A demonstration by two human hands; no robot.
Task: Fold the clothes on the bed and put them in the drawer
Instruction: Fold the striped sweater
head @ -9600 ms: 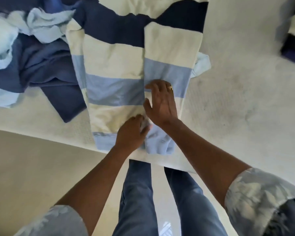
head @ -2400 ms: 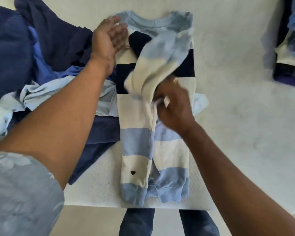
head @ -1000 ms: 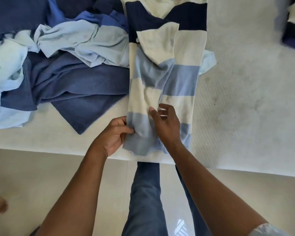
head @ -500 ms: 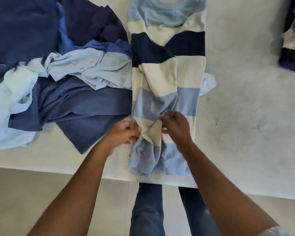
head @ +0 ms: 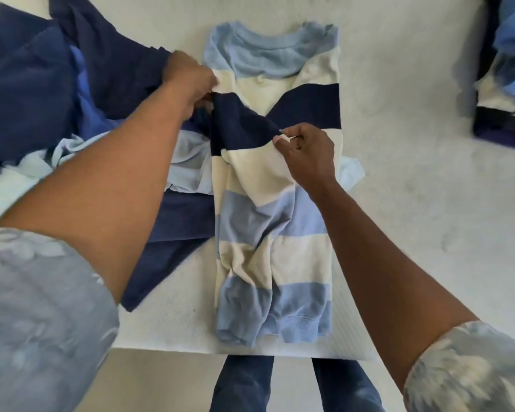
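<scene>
**Task item.** The striped sweater point(head: 275, 221) lies on the white bed point(head: 414, 179). Its collar is at the far end and its hem is at the near edge. Both sides are folded inward, so it forms a narrow strip. The bands are light blue, cream and navy, and the cloth is wrinkled along the centre.

**Left hand** point(head: 189, 80). The arm is stretched far, and the forearm crosses over the pile of blue clothes point(head: 36, 84). The hand sits at the sweater's left edge, where cream meets navy. The fingers are curled down and grip the fabric there. The fingertips are hidden beneath the hand, so the exact hold cannot be told.

**Right hand** point(head: 308, 156). The arm comes in from the near right, and the wrist is above the sweater's right half. Thumb and forefinger pinch the edge of the folded-over sleeve at the navy and cream border. The other fingers are curled in toward the palm.

**Surroundings.**
- The pile holds navy, mid-blue and pale blue garments, all unfolded. It lies left of the sweater and touches that edge.
- A pale blue piece point(head: 351, 173) shows from under the sweater's right edge.
- A stack of clothes point(head: 506, 84) sits at the far right, well apart.
- Legs in jeans point(head: 241, 385) stand at the bed's near edge.
</scene>
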